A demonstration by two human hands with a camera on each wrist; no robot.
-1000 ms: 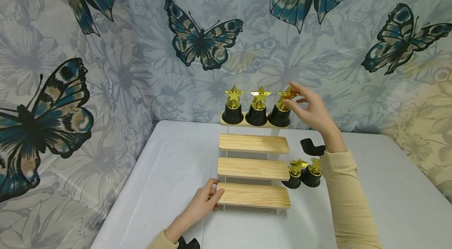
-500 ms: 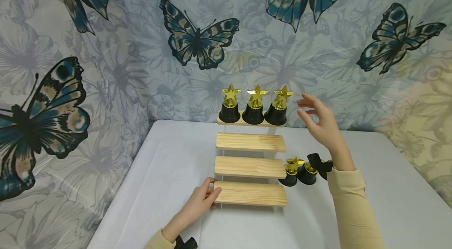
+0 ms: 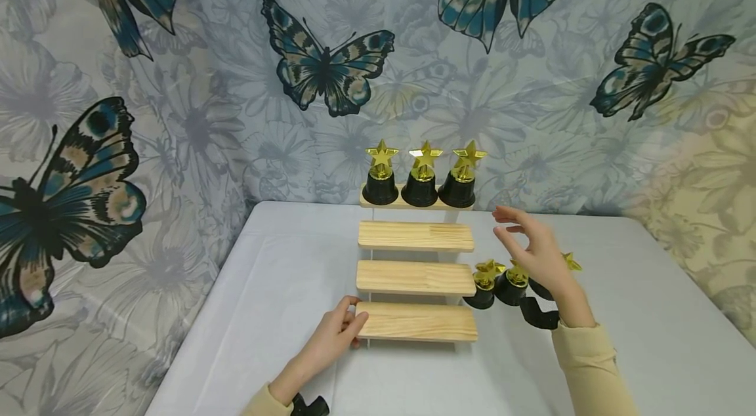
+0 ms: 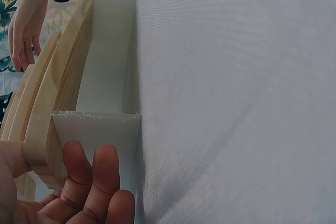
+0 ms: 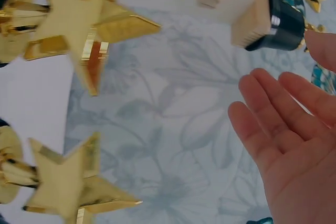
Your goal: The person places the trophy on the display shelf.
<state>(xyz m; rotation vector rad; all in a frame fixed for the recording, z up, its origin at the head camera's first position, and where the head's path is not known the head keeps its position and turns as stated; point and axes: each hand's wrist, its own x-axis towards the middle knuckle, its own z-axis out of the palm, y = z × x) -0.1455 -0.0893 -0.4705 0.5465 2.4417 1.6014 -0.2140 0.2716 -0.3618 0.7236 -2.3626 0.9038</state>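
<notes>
A stepped display stand has several wooden shelves; its lowest shelf is nearest me. My left hand grips the left end of that shelf, thumb on the wood and fingers curled around the edge, as the left wrist view also shows. Three star trophies with black bases stand upright in a row on the top shelf, the rightmost trophy at its right end. To the right of the stand, my right hand hovers with relaxed fingers, holding nothing. Below it, three more trophies stand on the table, the farthest right partly hidden by the hand.
White cloth covers the table. Behind it hangs a butterfly-patterned backdrop. The two middle shelves, such as the second shelf from the top, hold nothing. Gold stars loom close in the right wrist view.
My right hand has let go of the rightmost trophy on the top shelf and moved right and down, towards the trophies on the table. My left hand keeps its grip on the lowest shelf.
</notes>
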